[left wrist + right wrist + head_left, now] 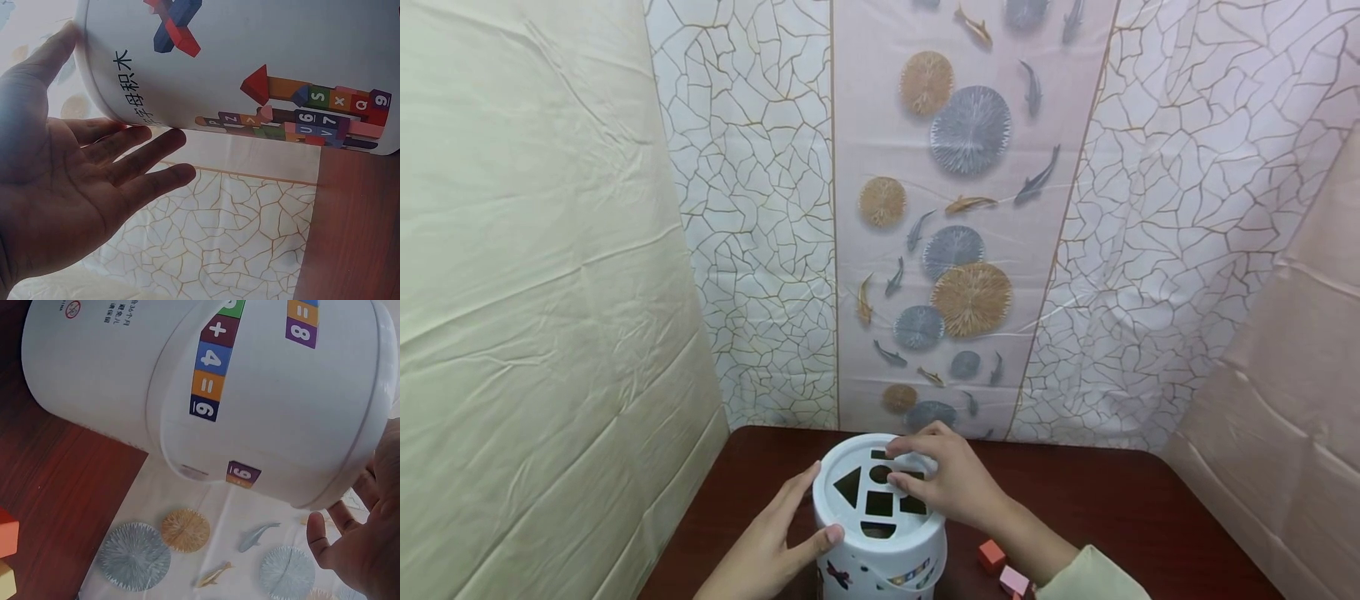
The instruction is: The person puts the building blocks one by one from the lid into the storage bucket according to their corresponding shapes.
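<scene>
A white shape-sorter bucket (850, 562) with printed block pictures stands upright on the table. Its white lid (917, 531) has several dark cut-outs, among them a triangle, a circle and squares. My left hand (767, 533) is at the bucket's left side, thumb and fingers spread, touching near the rim. In the left wrist view its fingers lie extended beside the wall. Above the lid's right half is my right hand (958, 479), thumb and forefinger apart over the cut-outs, with nothing visible between them. It hides part of the right-hand openings.
To the right of the bucket lie a red block (991, 556) and a pink block (1013, 581), partly beside the right sleeve. A yellow block (6, 581) shows at the right wrist view's edge. Patterned cloth (760, 250) hangs behind the dark red table (1075, 483).
</scene>
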Tool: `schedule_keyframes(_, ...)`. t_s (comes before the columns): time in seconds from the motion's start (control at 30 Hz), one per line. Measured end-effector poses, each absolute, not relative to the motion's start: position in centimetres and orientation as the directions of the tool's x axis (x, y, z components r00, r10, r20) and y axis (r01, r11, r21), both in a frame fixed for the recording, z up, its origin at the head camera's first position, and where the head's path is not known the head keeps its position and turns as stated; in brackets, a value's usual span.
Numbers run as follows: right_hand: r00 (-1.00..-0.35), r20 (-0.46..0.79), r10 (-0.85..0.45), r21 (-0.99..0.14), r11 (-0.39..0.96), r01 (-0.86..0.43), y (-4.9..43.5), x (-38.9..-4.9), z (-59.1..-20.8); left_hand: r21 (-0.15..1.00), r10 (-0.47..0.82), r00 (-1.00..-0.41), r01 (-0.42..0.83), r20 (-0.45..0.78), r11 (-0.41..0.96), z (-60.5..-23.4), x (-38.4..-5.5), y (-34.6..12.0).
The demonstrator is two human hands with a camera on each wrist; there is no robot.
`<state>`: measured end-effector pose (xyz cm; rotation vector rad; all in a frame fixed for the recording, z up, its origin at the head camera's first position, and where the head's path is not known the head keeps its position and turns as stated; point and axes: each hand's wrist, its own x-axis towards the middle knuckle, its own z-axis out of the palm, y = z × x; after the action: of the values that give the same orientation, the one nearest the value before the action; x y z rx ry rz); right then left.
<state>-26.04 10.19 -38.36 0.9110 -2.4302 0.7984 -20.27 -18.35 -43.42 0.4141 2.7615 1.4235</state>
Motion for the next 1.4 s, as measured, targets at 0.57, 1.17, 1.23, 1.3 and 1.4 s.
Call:
schedule_keyframes(0.57,-0.671,0.642,-0.372,-0.306,0.678,-0.669,16.0,-23.6,-39.0,0.762,0.238,-0.955,0.286,0.177,0.581,-43.3,-19.8,-18.2)
schedule_keyframes(1.17,-0.795,0.562,-0.229,-0.327,0.821,-0.468,25.9,-21.5,-45.8,0.655,0.305,-0.896,0.444,0.323,0.611,-43.4,-19.9,-18.7)
schedule_keyframes(1.23,-0.832,0.515,-0.207,-0.364,0.826,-0.431,26.6,-21.4,-46.4,0.639,0.303,-0.898,0.440,0.319,0.631,-43.5,-20.0,-18.7)
schedule_keyframes(1.3,-0.865,0.464,-0.190,-0.399,0.827,-0.396,27.3,-21.5,-47.1,0.628,0.296,-0.900,0.436,0.321,0.644,-43.5,-20.0,-18.6)
schedule_keyframes(1.4,-0.895,0.396,-0.208,-0.426,0.822,-0.379,28.1,-21.6,-48.3,0.619,0.287,-0.902,0.431,0.324,0.657,-43.6,-20.0,-18.5)
